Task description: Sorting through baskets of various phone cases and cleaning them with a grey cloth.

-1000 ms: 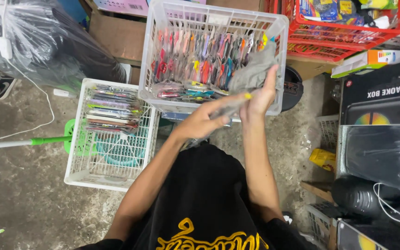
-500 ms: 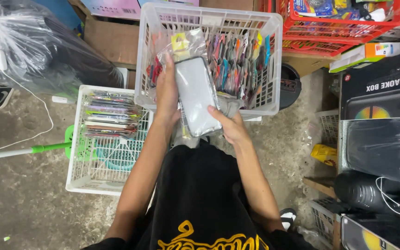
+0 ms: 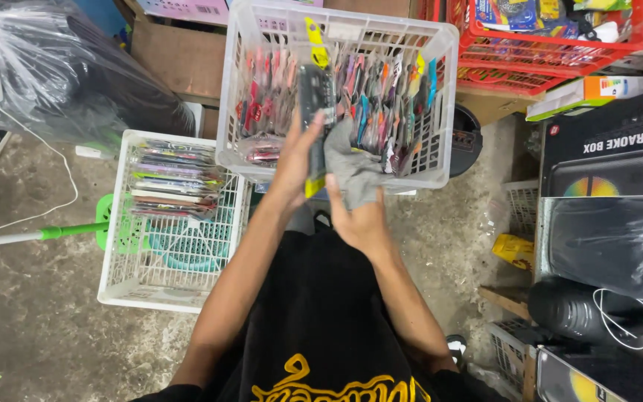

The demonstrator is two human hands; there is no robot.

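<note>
My left hand [image 3: 294,165] grips a clear plastic packet with a dark phone case [image 3: 315,100] and a yellow header, held edge-on over the white basket [image 3: 440,104]. Several colourful packets stand in rows inside that basket. My right hand [image 3: 359,217] holds a grey cloth [image 3: 350,167] bunched against the packet's right side. Both hands sit close together at the basket's near wall, above my black shirt.
A lower white basket [image 3: 180,286] at left holds a stack of flat packets. A red basket [image 3: 552,56] sits at the back right. Black boxes [image 3: 612,156] and a dark speaker [image 3: 574,313] line the right. A plastic-wrapped bundle [image 3: 61,67] and a green-handled pole [image 3: 39,233] lie at left.
The packet has turned from flat, face up, to edge-on and has risen toward the basket. The grey cloth came back up against it in my right hand.
</note>
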